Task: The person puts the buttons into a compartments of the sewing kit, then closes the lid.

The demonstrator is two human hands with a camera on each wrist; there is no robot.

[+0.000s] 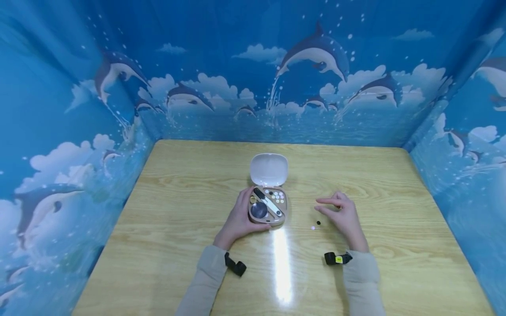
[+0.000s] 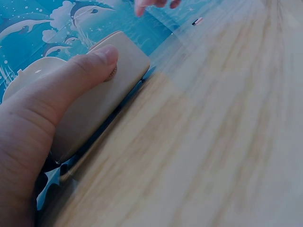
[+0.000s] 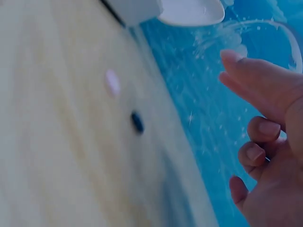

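My left hand (image 1: 240, 217) grips the left side of a small beige sewing-kit-like case (image 1: 285, 215), its thumb along the near side. The case's white lid (image 1: 269, 169) stands open at the back. Inside lie several small buttons (image 1: 278, 196), a slim black-and-white tool (image 1: 272, 205) set diagonally, a dark round piece (image 1: 258, 210) and a small gold piece (image 1: 253, 199). Right of the case hovers my right hand (image 1: 343, 215), thumb and index finger extended with a gap between them, the other fingers bent; nothing shows in it. Near it lie a black button (image 3: 137, 122) and a pale pink button (image 3: 112, 82).
The wood-grain table (image 1: 178, 188) extends around the case on all sides. Blue dolphin-print curtains (image 1: 221, 66) enclose its back and sides. A bright glare strip (image 1: 282, 267) shows on the tabletop in front of the case. Each wrist wears a black strapped camera (image 1: 239, 268).
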